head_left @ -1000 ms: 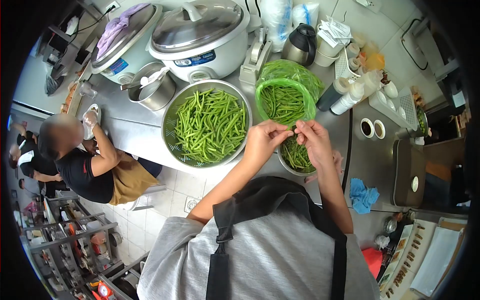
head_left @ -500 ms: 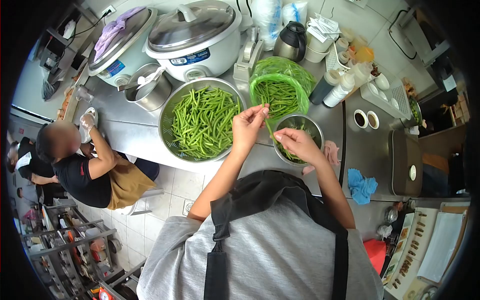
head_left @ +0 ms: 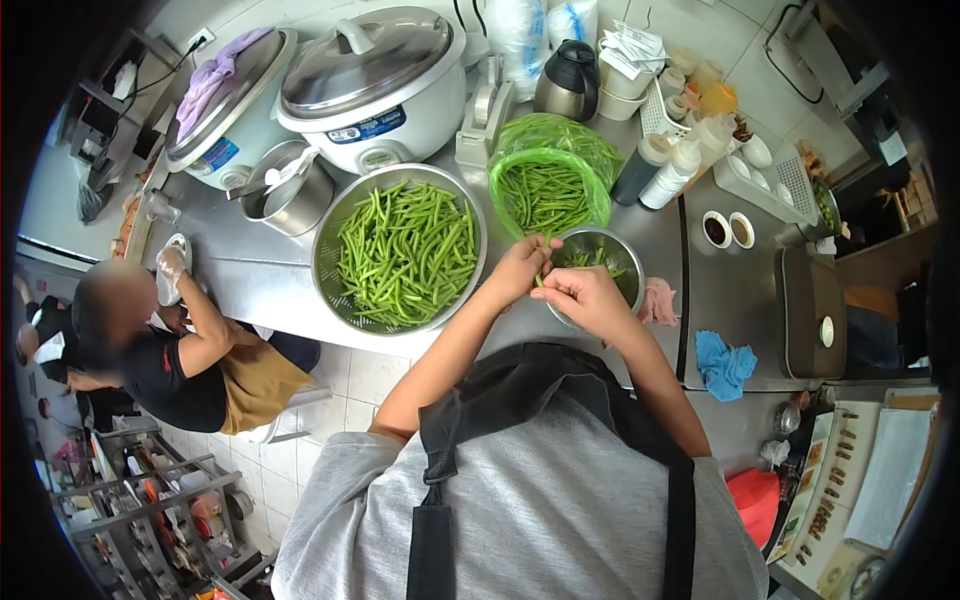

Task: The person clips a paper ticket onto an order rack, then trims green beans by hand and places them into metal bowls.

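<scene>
My left hand (head_left: 522, 269) and my right hand (head_left: 588, 300) are close together at the near left rim of a small metal bowl (head_left: 636, 262). Both have their fingers closed on a green bean (head_left: 540, 282), of which only a short piece shows between them. Bean pieces (head_left: 596, 258) lie inside that bowl. Left of my hands stands a wide perforated metal colander (head_left: 328, 285) heaped with cut green beans (head_left: 408, 255). Behind the bowl, a green plastic bag (head_left: 600, 205) sits open with long green beans (head_left: 543, 195) in it.
Two large rice cookers (head_left: 365, 80) and a metal pot (head_left: 300, 200) stand at the back left. Sauce bottles (head_left: 640, 170) and a thermos jug (head_left: 570, 80) are behind the bag. A pink cloth (head_left: 658, 302) and blue cloth (head_left: 724, 366) lie right. A co-worker (head_left: 165, 350) sits left.
My hands have come closer together and lower, over the small bowl's left edge. The bean that stood upright between them is now mostly hidden by my fingers. The camera view has shifted slightly.
</scene>
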{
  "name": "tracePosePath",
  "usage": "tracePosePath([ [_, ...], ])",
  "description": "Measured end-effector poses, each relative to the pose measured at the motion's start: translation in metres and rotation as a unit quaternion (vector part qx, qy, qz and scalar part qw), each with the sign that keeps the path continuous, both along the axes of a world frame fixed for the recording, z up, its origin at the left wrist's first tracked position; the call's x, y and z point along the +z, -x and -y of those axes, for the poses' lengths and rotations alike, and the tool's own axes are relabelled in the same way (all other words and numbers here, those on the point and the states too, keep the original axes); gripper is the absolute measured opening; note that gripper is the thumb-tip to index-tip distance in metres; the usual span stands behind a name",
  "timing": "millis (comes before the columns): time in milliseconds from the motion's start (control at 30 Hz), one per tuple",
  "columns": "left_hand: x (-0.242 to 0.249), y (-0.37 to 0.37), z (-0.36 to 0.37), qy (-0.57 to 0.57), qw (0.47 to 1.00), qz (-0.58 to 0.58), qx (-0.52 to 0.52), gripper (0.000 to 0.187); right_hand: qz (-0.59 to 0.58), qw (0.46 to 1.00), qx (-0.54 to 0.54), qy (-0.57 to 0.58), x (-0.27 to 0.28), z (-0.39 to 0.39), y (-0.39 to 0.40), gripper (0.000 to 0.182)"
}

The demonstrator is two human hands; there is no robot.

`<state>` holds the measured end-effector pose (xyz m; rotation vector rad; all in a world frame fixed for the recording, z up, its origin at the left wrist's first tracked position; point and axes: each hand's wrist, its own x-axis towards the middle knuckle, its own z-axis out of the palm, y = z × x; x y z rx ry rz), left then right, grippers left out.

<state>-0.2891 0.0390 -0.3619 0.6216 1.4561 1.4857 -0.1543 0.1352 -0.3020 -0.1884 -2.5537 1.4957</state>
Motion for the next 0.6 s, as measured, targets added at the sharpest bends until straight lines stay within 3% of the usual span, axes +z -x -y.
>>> tracePosePath([
  [33, 0.000, 0.002, -0.001, -0.003, 0.997, 0.058, -0.049, 0.028, -0.013, 1.000, 0.004, -0.003, 0.000, -0.002, -0.001, 0.014],
  [167, -0.005, -0.002, -0.018, -0.024, 0.984, 0.088, -0.152, 0.029, -0.014, 0.999, 0.034, -0.003, -0.001, -0.010, -0.005, 0.014],
  [267, 0.005, -0.001, -0.031, -0.034, 0.987, 0.047, -0.152, 0.026, -0.026, 0.998, 0.007, 0.056, -0.008, -0.017, -0.005, 0.016],
  [367, -0.003, 0.027, -0.057, 0.004, 0.991, -0.075, -0.111, 0.023, -0.007, 0.992, -0.048, 0.120, -0.003, -0.024, -0.007, 0.018],
  [400, -0.006, 0.037, -0.065, 0.030, 0.980, -0.184, -0.066, 0.022, -0.002, 0.991, -0.055, 0.118, 0.005, -0.030, -0.010, 0.017],
  [467, -0.007, 0.057, -0.080, 0.079, 0.916, -0.393, 0.028, 0.021, 0.027, 0.992, -0.072, 0.104, 0.008, -0.045, -0.015, 0.016],
  [533, -0.008, 0.070, -0.096, 0.115, 0.887, -0.447, 0.013, 0.022, 0.075, 0.989, -0.095, 0.079, 0.003, -0.060, -0.019, 0.017],
  [600, -0.010, 0.074, -0.107, 0.118, 0.841, -0.528, -0.003, 0.024, 0.014, 0.994, -0.100, -0.029, -0.019, -0.070, -0.020, 0.017],
])
